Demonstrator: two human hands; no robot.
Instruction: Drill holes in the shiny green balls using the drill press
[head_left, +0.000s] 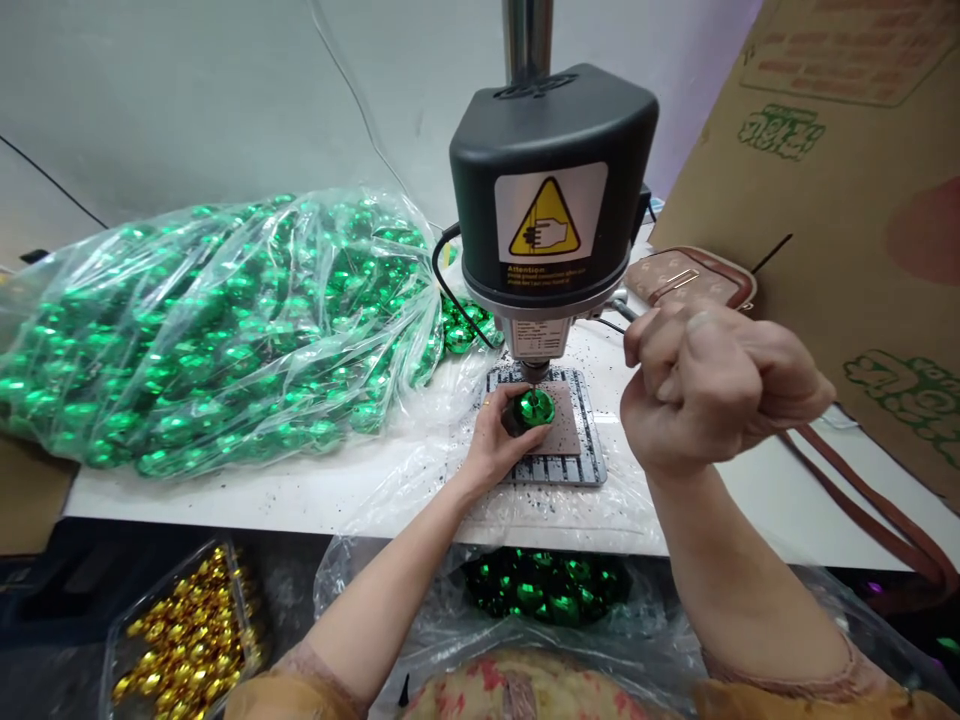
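A shiny green faceted ball (535, 408) is pinched between the thumb and fingers of my left hand (498, 432). It rests on a flat pad (571, 425) over the slotted metal base (592, 465) of a black drill press (553, 200). The press's chuck (535, 370) is directly above the ball, and the bit appears to reach its top. My right hand (701, 385) is closed around the press's feed lever (622, 305), whose end is hidden in the fist.
A large clear bag of green balls (225, 330) lies at the left. Below the table edge are an open bag of green balls (547, 585) and a clear bin of gold balls (187, 640). A patterned purse (686, 277) and cardboard box (847, 200) stand right. Dark shavings litter the white table (262, 500).
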